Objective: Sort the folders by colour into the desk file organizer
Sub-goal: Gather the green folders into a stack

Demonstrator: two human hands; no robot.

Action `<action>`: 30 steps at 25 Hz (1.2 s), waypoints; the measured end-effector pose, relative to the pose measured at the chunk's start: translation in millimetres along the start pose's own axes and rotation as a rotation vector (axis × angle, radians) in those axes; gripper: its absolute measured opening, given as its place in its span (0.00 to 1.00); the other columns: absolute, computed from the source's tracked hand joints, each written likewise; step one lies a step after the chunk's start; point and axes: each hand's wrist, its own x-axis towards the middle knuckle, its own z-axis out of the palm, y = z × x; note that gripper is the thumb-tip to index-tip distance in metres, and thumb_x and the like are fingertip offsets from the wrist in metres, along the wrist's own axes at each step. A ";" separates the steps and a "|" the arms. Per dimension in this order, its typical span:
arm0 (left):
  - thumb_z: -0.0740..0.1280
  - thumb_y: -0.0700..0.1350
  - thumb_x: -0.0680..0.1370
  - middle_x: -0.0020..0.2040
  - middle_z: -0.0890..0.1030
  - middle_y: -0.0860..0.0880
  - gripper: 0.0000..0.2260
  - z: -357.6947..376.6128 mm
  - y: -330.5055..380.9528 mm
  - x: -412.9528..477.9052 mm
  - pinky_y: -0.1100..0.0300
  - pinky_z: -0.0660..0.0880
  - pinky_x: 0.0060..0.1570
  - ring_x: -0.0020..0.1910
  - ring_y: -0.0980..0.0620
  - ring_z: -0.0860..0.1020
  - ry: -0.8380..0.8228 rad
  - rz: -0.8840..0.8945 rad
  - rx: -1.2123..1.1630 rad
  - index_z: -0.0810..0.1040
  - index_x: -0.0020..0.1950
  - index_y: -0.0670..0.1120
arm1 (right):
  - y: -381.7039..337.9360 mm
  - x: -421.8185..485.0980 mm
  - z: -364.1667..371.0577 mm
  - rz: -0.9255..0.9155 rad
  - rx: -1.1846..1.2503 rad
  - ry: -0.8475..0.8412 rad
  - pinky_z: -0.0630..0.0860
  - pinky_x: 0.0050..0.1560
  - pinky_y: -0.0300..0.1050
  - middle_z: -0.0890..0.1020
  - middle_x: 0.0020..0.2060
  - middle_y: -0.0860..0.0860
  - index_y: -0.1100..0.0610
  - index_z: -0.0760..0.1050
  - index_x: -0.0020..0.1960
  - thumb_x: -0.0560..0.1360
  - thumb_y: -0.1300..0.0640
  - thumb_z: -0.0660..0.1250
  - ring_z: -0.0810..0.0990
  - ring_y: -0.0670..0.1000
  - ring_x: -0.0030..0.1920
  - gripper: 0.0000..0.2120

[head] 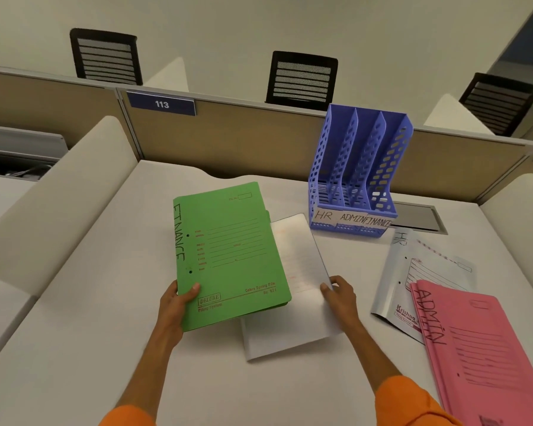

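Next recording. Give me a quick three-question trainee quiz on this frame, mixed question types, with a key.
1. True or false: the blue perforated plastic desk organizer already holds a folder.
2. Which hand grips the green card folder marked FINANCE? A) left hand B) right hand
3. Fill in: the pink card folder on the right is marked ____.
Key: 1 false, all three slots are empty. 2 A; the right hand holds the white card folder lying on the desk. 3 ADMIN.
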 end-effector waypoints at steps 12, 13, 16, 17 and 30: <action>0.71 0.38 0.75 0.56 0.83 0.45 0.17 54.5 -10.5 -1.7 0.46 0.80 0.48 0.53 0.41 0.82 -0.106 -0.019 0.027 0.76 0.63 0.47 | 73.6 -20.3 -109.0 0.109 0.031 0.219 0.72 0.45 0.46 0.80 0.45 0.56 0.62 0.75 0.49 0.72 0.55 0.71 0.78 0.56 0.46 0.12; 0.71 0.38 0.75 0.56 0.83 0.45 0.17 57.6 -10.9 -2.7 0.46 0.80 0.49 0.54 0.41 0.82 -0.109 -0.017 0.029 0.76 0.63 0.47 | 78.3 -18.3 -109.7 0.120 -0.031 0.236 0.72 0.46 0.47 0.80 0.46 0.56 0.63 0.76 0.49 0.73 0.57 0.70 0.78 0.57 0.47 0.10; 0.70 0.37 0.75 0.55 0.83 0.46 0.16 65.3 -12.4 -6.0 0.47 0.80 0.48 0.53 0.43 0.82 -0.117 -0.013 0.036 0.76 0.62 0.48 | 84.3 -14.5 -106.5 0.146 -0.138 0.282 0.71 0.44 0.45 0.81 0.44 0.58 0.64 0.77 0.49 0.73 0.57 0.71 0.79 0.58 0.47 0.10; 0.70 0.37 0.75 0.55 0.83 0.46 0.15 66.7 -12.6 -7.0 0.48 0.80 0.48 0.53 0.43 0.82 -0.114 -0.011 0.038 0.77 0.60 0.48 | 81.7 -15.6 -104.9 0.154 -0.153 0.295 0.70 0.44 0.45 0.81 0.45 0.59 0.65 0.77 0.49 0.72 0.59 0.71 0.79 0.58 0.46 0.10; 0.72 0.37 0.74 0.56 0.84 0.46 0.18 53.6 -8.3 1.6 0.50 0.82 0.46 0.51 0.45 0.84 -0.112 0.028 0.119 0.76 0.63 0.46 | -51.0 3.3 17.6 0.106 0.232 -0.231 0.80 0.40 0.44 0.82 0.48 0.50 0.53 0.74 0.56 0.78 0.44 0.61 0.83 0.50 0.46 0.14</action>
